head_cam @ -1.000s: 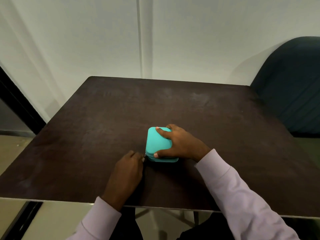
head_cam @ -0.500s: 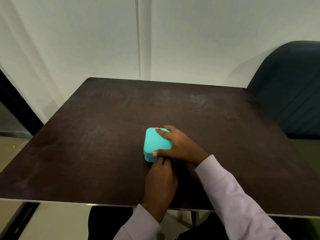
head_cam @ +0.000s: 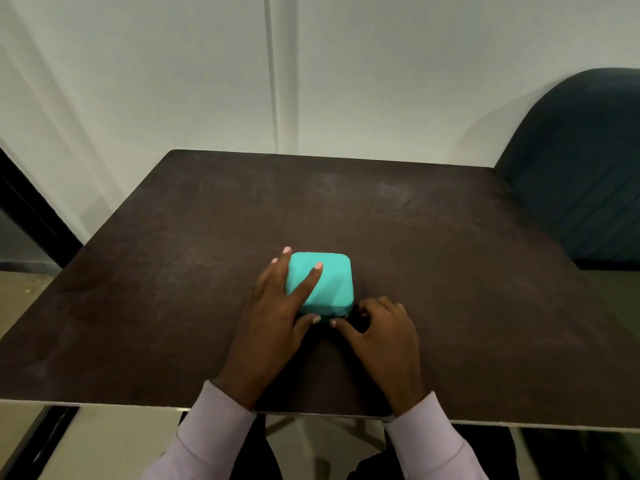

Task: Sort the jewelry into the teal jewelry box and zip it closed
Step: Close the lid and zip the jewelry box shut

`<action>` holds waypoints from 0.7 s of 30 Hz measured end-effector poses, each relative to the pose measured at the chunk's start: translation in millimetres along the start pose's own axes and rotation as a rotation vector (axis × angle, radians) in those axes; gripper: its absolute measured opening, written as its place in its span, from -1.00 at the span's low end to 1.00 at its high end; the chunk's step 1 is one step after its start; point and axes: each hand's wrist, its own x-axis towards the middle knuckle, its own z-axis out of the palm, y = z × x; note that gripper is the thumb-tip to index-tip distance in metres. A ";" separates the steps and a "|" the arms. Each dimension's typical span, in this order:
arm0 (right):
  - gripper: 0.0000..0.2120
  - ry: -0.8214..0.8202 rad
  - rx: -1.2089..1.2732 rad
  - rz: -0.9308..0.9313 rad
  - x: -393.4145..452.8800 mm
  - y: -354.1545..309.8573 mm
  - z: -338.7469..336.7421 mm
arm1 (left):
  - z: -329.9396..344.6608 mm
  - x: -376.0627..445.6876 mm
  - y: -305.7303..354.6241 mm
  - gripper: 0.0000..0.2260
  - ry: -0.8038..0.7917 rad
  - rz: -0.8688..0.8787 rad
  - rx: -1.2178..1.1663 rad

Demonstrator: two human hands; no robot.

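Left hand: the left hand lies against the box's left side, fingers straight; the index finger rests on the lid, two other fingertips reach past the far left corner, and the thumb touches the near face.
Right hand: the right hand sits at the box's near right corner, fingers curled toward the seam; whether they pinch a zip pull cannot be told, since that spot is dark and small.
Box: one teal box, square with rounded corners, lid down, on the table near the front edge, between the two hands.
Contents: hidden by the lid; no jewelry shows.
Zip: a darker seam runs along the near face; how far it is zipped cannot be told.
Writing: none can be read on the box.
Table: one dark brown table, its top faintly scuffed, its front edge pale.
Chair: one dark blue chair at the far right, just beside the table's corner.
Sleeves: two pale lilac sleeves, one on each wrist.
Wall: a white wall behind the table.
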 end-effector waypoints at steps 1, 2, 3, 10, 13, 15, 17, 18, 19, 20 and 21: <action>-0.61 0.004 -0.009 -0.002 1.0 -0.2 1.5 | 1.6 4.6 -2.6 -0.30 -0.064 0.017 0.039; -0.64 0.009 -0.016 -0.008 1.3 -0.2 1.8 | 3.6 8.0 -3.2 -0.29 -0.113 0.039 0.067; -0.68 0.020 -0.023 -0.023 0.7 0.2 2.3 | 5.7 10.5 -3.5 -0.32 -0.149 0.076 0.089; -0.82 0.067 0.100 -0.158 -8.0 7.8 -1.2 | 17.5 11.9 0.5 -0.49 -0.108 0.088 -0.057; -0.75 -0.078 0.161 -0.145 -1.7 15.0 -14.4 | 11.9 13.2 3.7 -0.51 -0.172 0.052 -0.093; -0.82 -0.134 -0.012 -0.142 9.4 23.3 -26.4 | 9.9 14.3 3.5 -0.51 -0.238 0.048 -0.078; -0.89 -0.122 -0.135 -0.105 26.0 32.2 -40.0 | 7.4 15.3 3.8 -0.51 -0.270 0.039 -0.076; -0.91 -0.088 -0.148 -0.094 34.9 35.5 -47.2 | 6.9 15.8 4.8 -0.52 -0.269 0.029 -0.085; -0.90 -0.067 -0.125 -0.094 43.8 38.1 -53.3 | 8.1 16.0 5.0 -0.52 -0.271 0.020 -0.084; -0.87 -0.088 -0.087 -0.098 50.0 37.6 -58.1 | 8.1 16.6 6.3 -0.52 -0.277 0.012 -0.076; -0.83 -0.143 -0.054 -0.114 52.0 33.9 -60.6 | 8.6 15.8 7.0 -0.52 -0.275 0.009 -0.073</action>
